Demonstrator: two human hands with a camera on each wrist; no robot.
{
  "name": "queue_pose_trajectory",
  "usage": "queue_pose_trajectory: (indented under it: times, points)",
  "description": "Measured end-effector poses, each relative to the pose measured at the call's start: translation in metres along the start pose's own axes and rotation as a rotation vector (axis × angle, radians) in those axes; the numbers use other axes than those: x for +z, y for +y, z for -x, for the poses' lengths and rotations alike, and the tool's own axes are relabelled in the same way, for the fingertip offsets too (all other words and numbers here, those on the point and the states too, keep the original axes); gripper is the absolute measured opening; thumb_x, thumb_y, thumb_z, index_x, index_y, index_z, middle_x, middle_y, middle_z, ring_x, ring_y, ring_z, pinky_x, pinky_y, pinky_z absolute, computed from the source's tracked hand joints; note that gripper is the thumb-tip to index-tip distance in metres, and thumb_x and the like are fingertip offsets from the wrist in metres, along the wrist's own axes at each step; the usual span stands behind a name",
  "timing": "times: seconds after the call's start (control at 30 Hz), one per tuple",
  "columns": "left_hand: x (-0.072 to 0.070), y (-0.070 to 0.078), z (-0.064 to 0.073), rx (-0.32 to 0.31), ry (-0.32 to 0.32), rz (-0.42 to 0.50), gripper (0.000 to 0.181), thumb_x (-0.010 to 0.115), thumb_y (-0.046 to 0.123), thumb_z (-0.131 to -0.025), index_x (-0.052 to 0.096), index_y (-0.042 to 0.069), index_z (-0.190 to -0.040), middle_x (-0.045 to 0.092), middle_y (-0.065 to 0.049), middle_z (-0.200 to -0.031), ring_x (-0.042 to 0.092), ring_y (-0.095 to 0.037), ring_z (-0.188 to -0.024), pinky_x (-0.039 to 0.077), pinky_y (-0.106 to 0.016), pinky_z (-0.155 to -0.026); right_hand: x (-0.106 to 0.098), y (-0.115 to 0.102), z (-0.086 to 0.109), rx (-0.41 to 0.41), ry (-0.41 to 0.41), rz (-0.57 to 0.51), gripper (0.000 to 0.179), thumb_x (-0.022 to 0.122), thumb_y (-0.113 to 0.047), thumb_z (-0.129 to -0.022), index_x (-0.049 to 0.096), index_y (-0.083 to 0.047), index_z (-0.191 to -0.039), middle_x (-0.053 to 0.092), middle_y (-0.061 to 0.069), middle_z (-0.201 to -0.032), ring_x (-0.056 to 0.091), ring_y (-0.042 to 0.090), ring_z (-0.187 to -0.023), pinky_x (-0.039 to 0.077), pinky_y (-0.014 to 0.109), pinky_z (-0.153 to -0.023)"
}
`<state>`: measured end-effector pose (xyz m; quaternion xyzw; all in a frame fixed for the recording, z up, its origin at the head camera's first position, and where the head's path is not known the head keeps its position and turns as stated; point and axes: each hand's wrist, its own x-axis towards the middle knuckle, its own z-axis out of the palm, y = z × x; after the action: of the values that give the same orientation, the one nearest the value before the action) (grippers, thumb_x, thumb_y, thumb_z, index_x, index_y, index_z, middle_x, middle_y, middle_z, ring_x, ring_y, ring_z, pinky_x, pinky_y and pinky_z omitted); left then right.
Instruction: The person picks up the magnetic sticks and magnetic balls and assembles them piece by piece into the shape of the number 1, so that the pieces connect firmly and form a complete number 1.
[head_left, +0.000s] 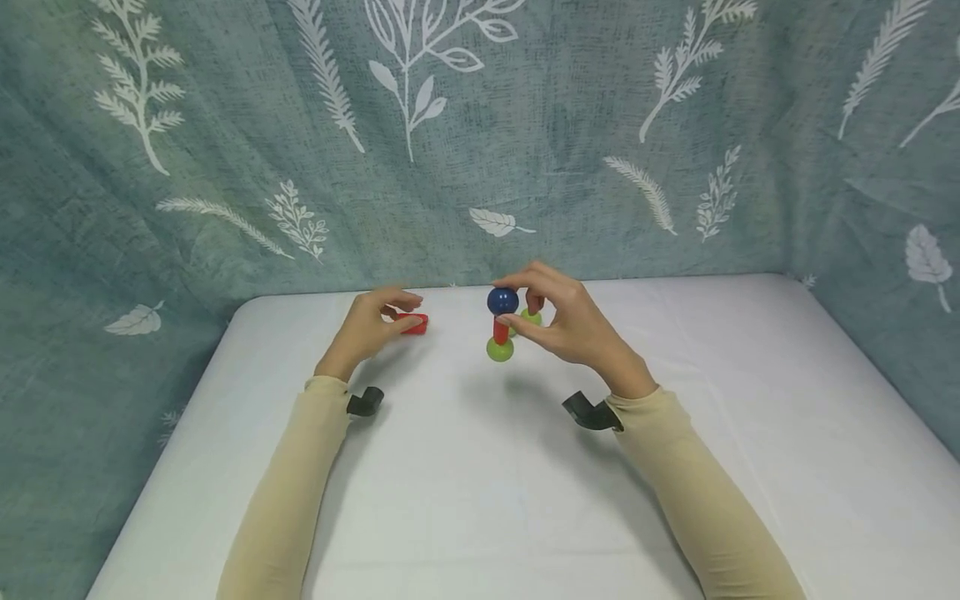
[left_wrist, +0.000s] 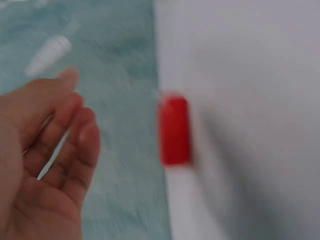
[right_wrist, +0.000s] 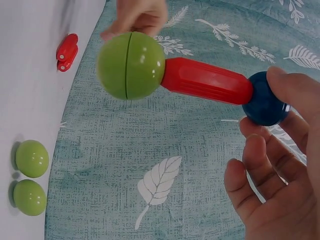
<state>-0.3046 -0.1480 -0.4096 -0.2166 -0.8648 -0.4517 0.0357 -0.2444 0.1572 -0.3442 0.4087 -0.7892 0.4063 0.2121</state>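
My right hand (head_left: 566,321) pinches a glossy blue ball (head_left: 502,301) between thumb and fingers. From that ball runs a faceted red rod (right_wrist: 207,81), with a seamed green ball (right_wrist: 131,66) at its other end. In the head view this joined piece hangs with the blue ball uppermost, apparently above the table. My left hand (head_left: 367,327) hovers by two red rods (right_wrist: 67,52) lying side by side on the table. Its fingers are loosely bent and hold nothing. The left wrist view is blurred, with a red rod (left_wrist: 175,131) apart from the fingers.
Two more green balls (right_wrist: 31,158) lie on the white table (head_left: 450,500), partly hidden behind my right hand in the head view. A green cloth (head_left: 555,183) with white leaf prints hangs along the far edge. Dark straps (head_left: 592,412) stick out at both wrists.
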Motion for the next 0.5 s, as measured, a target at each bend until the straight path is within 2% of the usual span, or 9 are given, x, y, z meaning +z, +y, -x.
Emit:
queue_pose_trajectory:
  times: [0.07,0.17,0.5]
  points:
    - [-0.002,-0.018,-0.001,-0.004,-0.008,-0.1,0.029,0.076,0.01,-0.086,0.071,0.006,-0.114,0.071,-0.008,-0.111,0.065,-0.023,-0.102,0.054,-0.038,-0.087,0.001,0.0,-0.001,0.0,-0.001,-0.005,0.038,0.08,-0.005,-0.08,0.069,-0.01,-0.116,0.061,0.0,-0.094,0.045,0.013,-0.072,0.037,0.022,-0.066]
    - [-0.004,-0.029,0.0,-0.021,-0.031,-0.154,0.028,0.076,0.008,-0.085,0.072,0.004,-0.112,0.072,-0.01,-0.108,0.065,-0.025,-0.101,0.054,-0.039,-0.086,0.001,0.0,-0.001,-0.002,-0.001,-0.011,0.038,0.08,-0.005,-0.08,0.069,-0.01,-0.116,0.062,0.0,-0.096,0.045,0.012,-0.072,0.037,0.022,-0.066]
    - [0.001,-0.036,-0.001,-0.05,-0.064,-0.22,0.022,0.074,0.005,-0.086,0.074,0.006,-0.108,0.072,-0.009,-0.108,0.064,-0.024,-0.102,0.054,-0.039,-0.088,0.001,-0.002,-0.002,-0.02,0.005,-0.023,0.039,0.08,-0.003,-0.079,0.069,-0.009,-0.116,0.063,0.001,-0.097,0.045,0.012,-0.073,0.038,0.021,-0.066]
